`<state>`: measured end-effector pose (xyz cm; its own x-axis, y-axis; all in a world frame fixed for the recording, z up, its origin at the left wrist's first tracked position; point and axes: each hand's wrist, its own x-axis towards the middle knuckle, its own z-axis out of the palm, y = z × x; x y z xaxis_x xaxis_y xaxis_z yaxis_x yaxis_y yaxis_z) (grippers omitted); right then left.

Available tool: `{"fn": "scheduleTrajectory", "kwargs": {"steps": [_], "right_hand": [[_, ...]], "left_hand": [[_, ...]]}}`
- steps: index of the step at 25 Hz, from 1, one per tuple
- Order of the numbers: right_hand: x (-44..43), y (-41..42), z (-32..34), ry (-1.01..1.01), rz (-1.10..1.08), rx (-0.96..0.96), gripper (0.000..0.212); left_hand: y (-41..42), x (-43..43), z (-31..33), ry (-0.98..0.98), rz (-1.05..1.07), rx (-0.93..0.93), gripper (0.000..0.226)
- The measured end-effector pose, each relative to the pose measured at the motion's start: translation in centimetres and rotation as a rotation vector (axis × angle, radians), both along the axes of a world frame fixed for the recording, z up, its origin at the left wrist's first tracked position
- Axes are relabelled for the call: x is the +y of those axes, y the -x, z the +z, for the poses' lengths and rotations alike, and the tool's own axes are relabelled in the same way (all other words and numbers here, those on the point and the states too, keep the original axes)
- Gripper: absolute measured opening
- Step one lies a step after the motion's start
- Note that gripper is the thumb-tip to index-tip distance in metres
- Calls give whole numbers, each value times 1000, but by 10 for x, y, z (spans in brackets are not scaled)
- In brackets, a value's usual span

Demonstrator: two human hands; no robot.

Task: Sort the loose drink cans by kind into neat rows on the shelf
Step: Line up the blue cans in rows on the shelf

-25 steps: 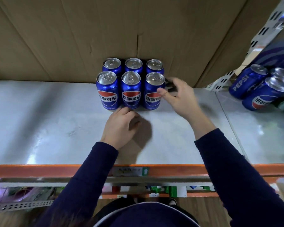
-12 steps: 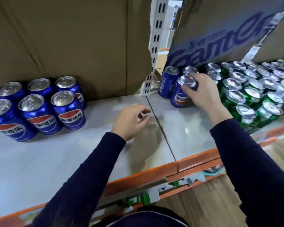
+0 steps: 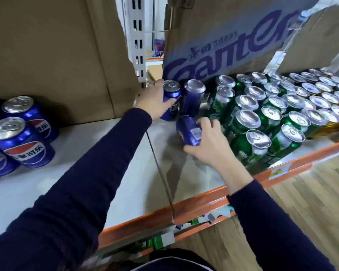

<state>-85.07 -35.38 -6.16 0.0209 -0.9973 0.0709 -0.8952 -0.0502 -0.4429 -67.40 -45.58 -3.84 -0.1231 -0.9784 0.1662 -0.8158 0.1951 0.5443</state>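
Several grouped blue cans point(image 3: 25, 145) stand upright in close rows at the far left of the shelf point(image 3: 110, 173), against a plain cardboard backing point(image 3: 57, 55).

- One left hand point(image 3: 155, 102), dark sleeve, reaches across to the seam between the two shelf boards. Its fingers and thumb are wrapped round an upright blue can point(image 3: 171, 90), which stands at the back just right of a perforated metal post point(image 3: 138, 45).
- One middle blue can point(image 3: 194, 96) is just beside the gripped one, ungripped and leaning slightly.
- One tilted blue can point(image 3: 188, 130) is in front of those two, grasped by the right hand point(image 3: 209, 145), with the fingers over its side and the thumb beneath. Whether it touches the shelf cannot be told.
- Many green cans point(image 3: 262, 122) are packed upright in rows directly right of the right hand.
- More gold cans point(image 3: 329, 118) sit beyond them at the far right.
- One cardboard box point(image 3: 223, 51) with purple lettering stands behind the green rows.
- One orange shelf edge point(image 3: 204, 198) runs along the front, with wooden floor point(image 3: 301, 212) below.
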Motion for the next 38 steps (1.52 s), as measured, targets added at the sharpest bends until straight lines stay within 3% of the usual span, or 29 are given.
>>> {"fn": "scheduleTrajectory", "kwargs": {"steps": [3, 7, 9, 11, 14, 15, 17, 21, 24, 31, 38], "right_hand": [[8, 4, -15, -31, -27, -85, 70], [-7, 9, -19, -32, -67, -25, 74], [-15, 13, -19, -75, -114, -126, 71], [-16, 15, -21, -132, -183, -381, 61], [-11, 3, -26, -276, -181, -1046, 47], [-11, -4, -27, -329, -147, -1222, 52], [-13, -26, -26, -404, -61, -1382, 65], [-4, -83, -26, -443, 98, -1238, 76], [14, -134, -27, -370, 231, -1123, 69], [61, -239, -19, -304, 524, -932, 74], [92, -286, -17, -211, 518, -781, 80]], "left_hand": [[14, -13, -4, -3, 102, 25, 72], [11, -4, 1, 58, 133, -20, 69], [0, 14, 1, 93, 92, -3, 68], [-19, 40, 1, 137, 106, 75, 62], [-52, 78, 3, 139, 183, 146, 61], [-64, 89, 3, 140, 206, 150, 59], [-87, 111, 4, 136, 256, 157, 52], [-134, 155, 4, 148, 346, 155, 48], [-177, 195, 6, 150, 433, 190, 50], [-283, 272, 8, 80, 535, 232, 47], [-343, 288, 10, 108, 549, 209, 52]]}}
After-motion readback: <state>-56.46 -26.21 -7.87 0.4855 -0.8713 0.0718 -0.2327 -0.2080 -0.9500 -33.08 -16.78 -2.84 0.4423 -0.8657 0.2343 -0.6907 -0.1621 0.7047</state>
